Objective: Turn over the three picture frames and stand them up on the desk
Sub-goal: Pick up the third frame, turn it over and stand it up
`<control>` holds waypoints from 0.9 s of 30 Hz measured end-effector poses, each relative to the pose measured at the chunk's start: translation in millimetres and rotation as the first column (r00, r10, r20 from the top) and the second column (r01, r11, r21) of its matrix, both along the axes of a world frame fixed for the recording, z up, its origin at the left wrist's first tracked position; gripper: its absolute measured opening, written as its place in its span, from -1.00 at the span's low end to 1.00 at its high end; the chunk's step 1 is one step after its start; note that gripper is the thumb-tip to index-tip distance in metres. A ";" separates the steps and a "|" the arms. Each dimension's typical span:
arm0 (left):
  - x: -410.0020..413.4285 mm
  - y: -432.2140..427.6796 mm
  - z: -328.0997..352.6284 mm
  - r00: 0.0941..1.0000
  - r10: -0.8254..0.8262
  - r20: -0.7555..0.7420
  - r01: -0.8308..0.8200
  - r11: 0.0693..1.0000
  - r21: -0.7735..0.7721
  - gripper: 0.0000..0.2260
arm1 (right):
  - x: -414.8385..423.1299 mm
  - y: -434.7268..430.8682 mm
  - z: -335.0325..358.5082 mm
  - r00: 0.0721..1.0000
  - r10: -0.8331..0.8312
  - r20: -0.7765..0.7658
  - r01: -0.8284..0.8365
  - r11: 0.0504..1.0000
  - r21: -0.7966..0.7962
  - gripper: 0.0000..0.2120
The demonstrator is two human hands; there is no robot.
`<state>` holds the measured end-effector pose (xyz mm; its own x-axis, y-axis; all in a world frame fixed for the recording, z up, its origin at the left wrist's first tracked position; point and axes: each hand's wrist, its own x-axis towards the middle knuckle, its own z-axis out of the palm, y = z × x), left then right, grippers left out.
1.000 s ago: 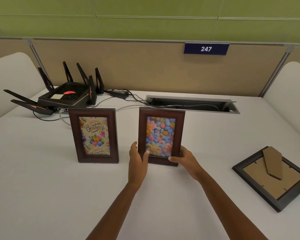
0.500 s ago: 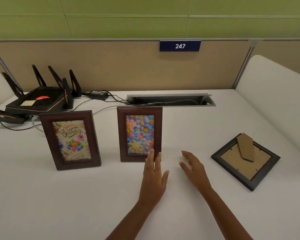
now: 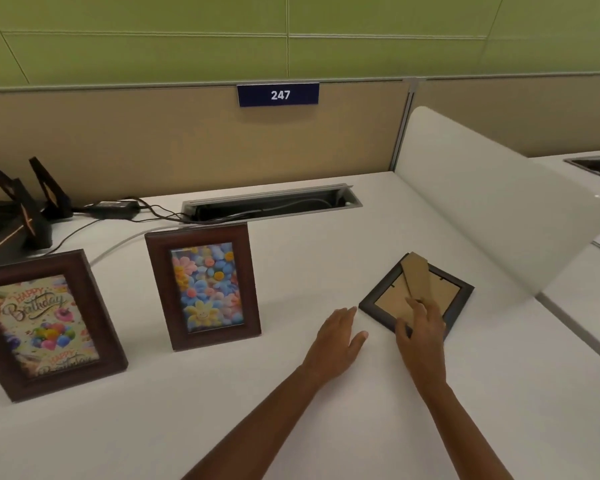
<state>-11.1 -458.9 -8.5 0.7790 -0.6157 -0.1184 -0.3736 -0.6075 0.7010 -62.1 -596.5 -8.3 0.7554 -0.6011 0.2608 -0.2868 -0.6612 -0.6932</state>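
Note:
Two brown picture frames stand upright on the white desk [image 3: 291, 393]: a birthday frame [image 3: 45, 323] at the left and a flower frame [image 3: 205, 285] in the middle. A third, dark frame [image 3: 440, 289] lies face down at the right, its cardboard back and stand showing. My right hand [image 3: 421, 334] rests over this frame's near corner, fingers spread on the cardboard back, not gripping it. My left hand [image 3: 340, 341] hovers open just left of that frame, holding nothing.
A black router [image 3: 21, 216] with antennas sits at the far left with cables and a power brick [image 3: 113, 206]. A cable slot [image 3: 271, 204] runs along the back. A white curved divider [image 3: 492, 202] bounds the desk on the right.
Both hands let go of the flower frame, which stays standing, and moved right. My right hand has reached the face-down dark frame. The view has swung to the right.

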 end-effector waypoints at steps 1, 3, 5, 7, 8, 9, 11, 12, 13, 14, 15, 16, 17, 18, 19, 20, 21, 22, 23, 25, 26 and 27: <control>2.3 -7.4 2.5 1.000 0.001 -0.015 -0.002 1.000 -0.023 -0.51 | -1.3 -5.2 -0.5 0.999 -0.033 -0.005 0.033 0.999 0.013 -0.65; 6.5 -20.1 7.8 0.999 0.017 -0.051 -0.020 0.998 -0.061 -0.52 | -3.1 -11.8 -2.1 0.997 -0.081 -0.002 0.081 0.995 0.066 -0.61; 10.6 -29.8 12.6 0.995 0.044 -0.087 -0.052 0.994 -0.093 -0.53 | -3.7 -15.9 -4.3 0.990 -0.140 0.005 0.139 0.986 0.089 -0.58; 15.0 -37.2 15.9 0.990 0.079 -0.119 -0.091 0.990 -0.106 -0.53 | -4.3 -19.1 -6.0 0.977 -0.213 0.000 0.211 0.967 0.142 -0.56; 17.2 -39.8 16.8 0.986 0.098 -0.133 -0.113 0.988 -0.109 -0.54 | -4.5 -20.2 -6.1 0.971 -0.237 0.002 0.232 0.953 0.196 -0.56; 19.6 -42.0 17.6 0.982 0.118 -0.145 -0.135 0.985 -0.111 -0.55 | -4.5 -21.1 -6.0 0.969 -0.248 0.007 0.238 0.937 0.256 -0.56; 24.8 -45.6 19.3 0.972 0.154 -0.177 -0.175 0.978 -0.109 -0.58 | -3.9 -21.7 -4.5 0.969 -0.247 0.027 0.222 0.910 0.350 -0.57; 27.2 -47.1 20.0 0.964 0.173 -0.202 -0.198 0.974 -0.111 -0.59 | -3.2 -21.8 -3.6 0.967 -0.250 0.045 0.214 0.898 0.384 -0.58; 29.1 -48.2 20.7 0.954 0.192 -0.229 -0.222 0.968 -0.114 -0.61 | -2.3 -21.7 -2.5 0.963 -0.260 0.066 0.211 0.886 0.413 -0.59; 30.2 -49.3 21.2 0.945 0.209 -0.250 -0.244 0.963 -0.118 -0.64 | -1.3 -22.1 -1.4 0.958 -0.275 0.085 0.213 0.876 0.433 -0.61; 30.4 -50.0 21.6 0.938 0.222 -0.264 -0.262 0.957 -0.124 -0.66 | -0.8 -22.7 -0.9 0.952 -0.290 0.102 0.217 0.867 0.448 -0.62; 30.2 -50.2 21.8 0.933 0.232 -0.276 -0.275 0.953 -0.130 -0.68 | -0.7 -23.6 -1.0 0.946 -0.304 0.117 0.219 0.860 0.461 -0.63; 29.7 -50.3 21.8 0.927 0.239 -0.288 -0.286 0.949 -0.135 -0.69 | -1.1 -25.0 -1.2 0.940 -0.316 0.131 0.220 0.852 0.475 -0.64; 28.9 -50.1 21.9 0.922 0.244 -0.302 -0.295 0.946 -0.134 -0.69 | -1.8 -26.6 -1.5 0.934 -0.328 0.141 0.221 0.842 0.493 -0.65; 28.0 -50.0 22.2 0.915 0.250 -0.318 -0.301 0.945 -0.124 -0.70 | -2.7 -28.8 -2.0 0.929 -0.339 0.145 0.222 0.828 0.515 -0.65; 27.4 -50.0 22.4 0.908 0.255 -0.333 -0.306 0.946 -0.109 -0.69 | -4.0 -31.1 -2.3 0.925 -0.349 0.147 0.221 0.812 0.540 -0.65; 26.8 -49.6 22.6 0.905 0.260 -0.337 -0.306 0.948 -0.091 -0.69 | -5.2 -33.6 -2.0 0.922 -0.359 0.147 0.219 0.794 0.567 -0.65; 26.2 -49.3 23.1 0.906 0.265 -0.329 -0.303 0.950 -0.068 -0.69 | -6.4 -36.2 -1.0 0.918 -0.369 0.147 0.216 0.774 0.595 -0.65; 26.0 -48.8 22.7 0.909 0.267 -0.321 -0.299 0.953 -0.055 -0.71 | -7.5 -38.7 0.7 0.914 -0.378 0.148 0.211 0.754 0.622 -0.65; 24.7 -46.5 23.3 0.910 0.255 -0.328 -0.287 0.957 -0.051 -0.72 | -9.3 -43.8 5.4 0.911 -0.386 0.146 0.197 0.718 0.668 -0.66; 23.3 -45.0 25.0 0.900 0.259 -0.350 -0.296 0.953 -0.057 -0.67 | -10.0 -46.3 8.0 0.913 -0.384 0.135 0.192 0.699 0.688 -0.66; 22.7 -43.9 26.2 0.885 0.262 -0.384 -0.312 0.948 -0.071 -0.63 | -10.3 -49.0 10.5 0.917 -0.380 0.119 0.189 0.680 0.708 -0.66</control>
<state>11.6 -502.9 17.7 0.8409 -0.4005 -0.3641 0.1002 -0.5458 0.8319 -72.4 -645.5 2.2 0.4878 -0.8592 -0.1544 -0.1457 0.0943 -0.9848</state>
